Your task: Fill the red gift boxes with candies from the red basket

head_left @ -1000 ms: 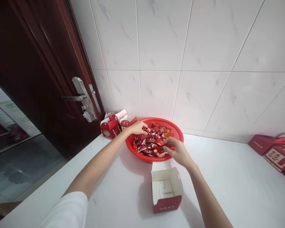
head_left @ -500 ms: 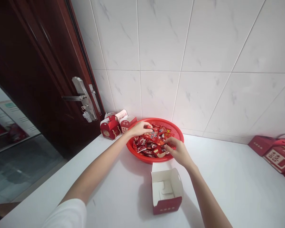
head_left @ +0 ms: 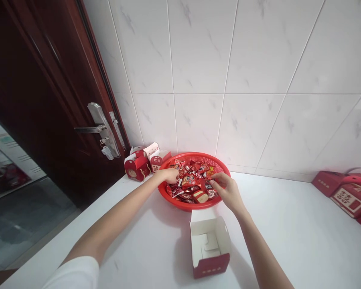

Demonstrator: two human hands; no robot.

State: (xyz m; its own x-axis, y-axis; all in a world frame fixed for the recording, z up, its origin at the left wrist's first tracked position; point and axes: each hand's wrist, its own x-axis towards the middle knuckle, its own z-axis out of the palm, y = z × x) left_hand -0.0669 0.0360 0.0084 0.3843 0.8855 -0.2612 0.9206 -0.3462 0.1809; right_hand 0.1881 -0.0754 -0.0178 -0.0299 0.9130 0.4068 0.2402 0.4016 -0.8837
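A red plastic basket (head_left: pixel 185 205) holds a heap of red-wrapped candies (head_left: pixel 189 181). My left hand (head_left: pixel 170 175) reaches into its left side, fingers curled down among the wrappers; whatever they grip is hidden. Over the right side, my right hand (head_left: pixel 228 190) has thumb and forefinger pinched at a dark-wrapped candy (head_left: pixel 208 185). In front of the basket stands a small red gift box (head_left: pixel 211 268), its top open and its white inside bare, with a white flap raised toward the basket.
Several red gift boxes (head_left: pixel 137 167) stand at the back left beside the basket. More red boxes (head_left: pixel 350 200) are at the right edge. A tiled wall (head_left: pixel 198 124) rises behind the white table (head_left: pixel 138 241). A dark red door (head_left: pixel 63 120) with a metal handle is at left.
My left hand has moved left and down from the middle of the candies, leaving the red packet it was touching. My right hand has shifted only slightly, staying over the basket's right side.
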